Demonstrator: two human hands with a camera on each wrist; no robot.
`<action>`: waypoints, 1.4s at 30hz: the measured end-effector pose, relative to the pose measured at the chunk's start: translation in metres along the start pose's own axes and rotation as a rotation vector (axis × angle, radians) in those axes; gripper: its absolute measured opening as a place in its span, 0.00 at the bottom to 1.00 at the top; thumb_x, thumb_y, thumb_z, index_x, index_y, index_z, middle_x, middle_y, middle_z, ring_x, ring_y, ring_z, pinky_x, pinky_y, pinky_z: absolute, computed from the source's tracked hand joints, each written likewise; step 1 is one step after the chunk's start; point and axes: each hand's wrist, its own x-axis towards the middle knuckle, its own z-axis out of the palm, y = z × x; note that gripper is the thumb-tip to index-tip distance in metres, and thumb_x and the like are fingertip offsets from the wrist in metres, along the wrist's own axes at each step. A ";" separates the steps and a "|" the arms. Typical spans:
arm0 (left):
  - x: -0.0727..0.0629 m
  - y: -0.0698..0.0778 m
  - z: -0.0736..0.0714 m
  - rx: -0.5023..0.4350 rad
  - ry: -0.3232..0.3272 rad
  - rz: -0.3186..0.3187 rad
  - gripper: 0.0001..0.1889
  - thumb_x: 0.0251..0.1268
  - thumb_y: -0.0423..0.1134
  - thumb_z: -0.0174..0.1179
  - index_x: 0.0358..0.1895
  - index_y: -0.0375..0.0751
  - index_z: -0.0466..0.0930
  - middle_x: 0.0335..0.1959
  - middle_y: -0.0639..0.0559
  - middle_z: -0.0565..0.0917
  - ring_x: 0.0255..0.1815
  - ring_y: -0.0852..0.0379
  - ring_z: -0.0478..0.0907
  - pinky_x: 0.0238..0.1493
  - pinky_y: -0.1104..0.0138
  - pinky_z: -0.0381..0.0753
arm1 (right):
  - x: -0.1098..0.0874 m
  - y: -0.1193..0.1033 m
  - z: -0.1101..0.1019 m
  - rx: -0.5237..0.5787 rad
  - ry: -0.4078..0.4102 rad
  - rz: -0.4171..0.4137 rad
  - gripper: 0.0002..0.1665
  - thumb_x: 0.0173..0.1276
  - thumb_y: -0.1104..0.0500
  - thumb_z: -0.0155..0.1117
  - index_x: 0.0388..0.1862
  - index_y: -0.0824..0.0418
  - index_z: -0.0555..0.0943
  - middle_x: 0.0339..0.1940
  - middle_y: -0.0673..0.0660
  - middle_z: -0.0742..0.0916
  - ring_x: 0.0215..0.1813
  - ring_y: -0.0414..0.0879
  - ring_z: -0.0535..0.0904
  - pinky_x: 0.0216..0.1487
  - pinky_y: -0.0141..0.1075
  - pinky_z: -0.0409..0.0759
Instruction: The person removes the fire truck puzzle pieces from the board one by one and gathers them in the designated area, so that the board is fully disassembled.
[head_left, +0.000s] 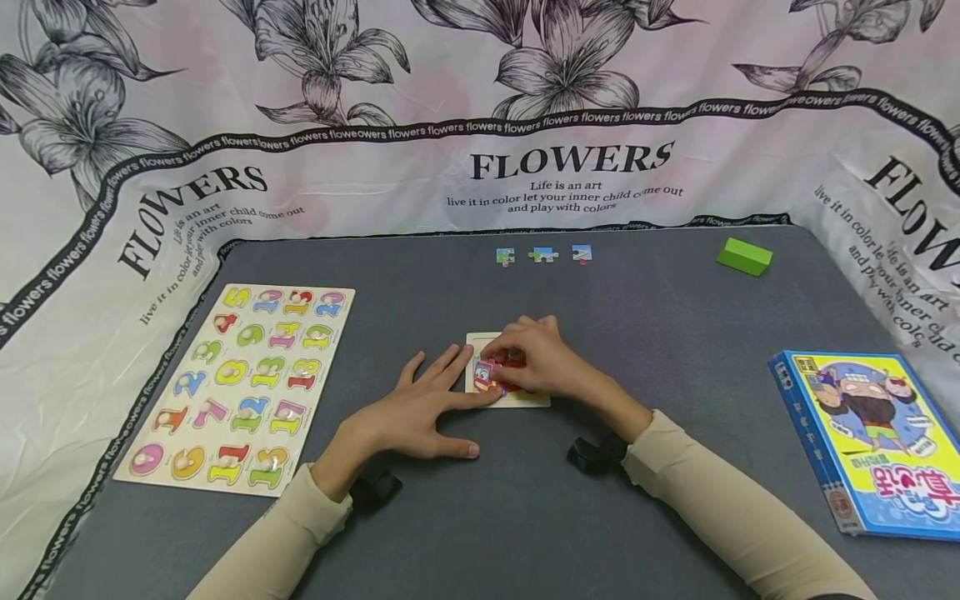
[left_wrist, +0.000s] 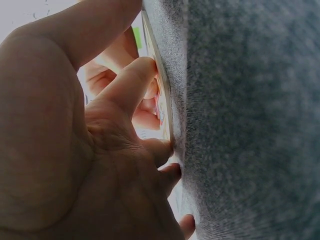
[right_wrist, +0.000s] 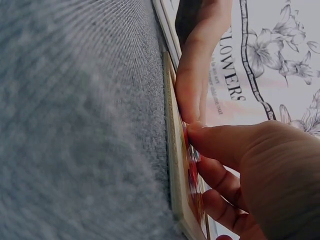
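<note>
A small cream-framed jigsaw puzzle board [head_left: 534, 401] lies flat in the middle of the table, with a red and blue picture partly covered by both hands. My left hand [head_left: 423, 408] is spread with its fingers straight. Its index fingertip rests on the board's picture near the lower left, and other fingertips lie along the left edge. Over the board's upper right, my right hand [head_left: 546, 358] bends its fingers, thumb and fingertips pinching a colourful puzzle piece [head_left: 486, 372] at the board's surface. In the right wrist view the thumb [right_wrist: 220, 140] meets the board's face close to a left fingertip.
Three loose jigsaw pieces [head_left: 543, 255] lie in a row at the back. A green block [head_left: 744, 257] is at the back right, and a blue and yellow box [head_left: 877, 442] at the right. To the left lies a number board [head_left: 251, 353]. Flower-printed cloth [head_left: 375, 183] borders the grey tabletop.
</note>
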 end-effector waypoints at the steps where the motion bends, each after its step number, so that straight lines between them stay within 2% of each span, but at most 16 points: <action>1: 0.000 0.000 0.000 0.000 0.000 -0.001 0.39 0.64 0.65 0.64 0.78 0.69 0.62 0.86 0.47 0.37 0.87 0.45 0.31 0.78 0.35 0.27 | 0.000 0.000 0.000 0.001 -0.002 0.001 0.14 0.62 0.57 0.77 0.47 0.54 0.90 0.34 0.49 0.87 0.38 0.45 0.72 0.46 0.45 0.54; 10: -0.001 0.002 -0.001 -0.005 -0.002 -0.002 0.39 0.64 0.64 0.64 0.78 0.70 0.62 0.86 0.47 0.37 0.87 0.45 0.31 0.78 0.35 0.28 | 0.000 0.000 0.000 0.031 -0.022 0.019 0.14 0.62 0.57 0.77 0.47 0.54 0.89 0.35 0.50 0.86 0.40 0.45 0.72 0.46 0.45 0.54; 17: -0.001 0.002 -0.001 -0.014 -0.004 -0.001 0.39 0.64 0.64 0.64 0.78 0.69 0.62 0.86 0.47 0.37 0.87 0.45 0.31 0.78 0.35 0.27 | 0.000 0.000 -0.001 0.060 -0.011 0.021 0.15 0.61 0.58 0.77 0.47 0.54 0.89 0.33 0.50 0.86 0.37 0.45 0.71 0.44 0.45 0.53; 23: 0.000 0.002 -0.002 -0.015 -0.006 -0.002 0.39 0.64 0.64 0.64 0.78 0.69 0.62 0.86 0.47 0.37 0.87 0.45 0.31 0.78 0.35 0.27 | 0.001 0.000 -0.001 0.052 -0.009 0.019 0.15 0.61 0.58 0.78 0.47 0.54 0.89 0.31 0.49 0.86 0.35 0.44 0.70 0.43 0.44 0.53; 42: -0.001 0.001 -0.001 -0.009 -0.001 0.012 0.39 0.64 0.64 0.64 0.78 0.68 0.62 0.86 0.47 0.37 0.87 0.44 0.31 0.77 0.34 0.27 | 0.000 0.000 -0.001 0.027 -0.030 0.023 0.15 0.61 0.57 0.77 0.48 0.53 0.90 0.33 0.47 0.86 0.37 0.43 0.70 0.43 0.45 0.53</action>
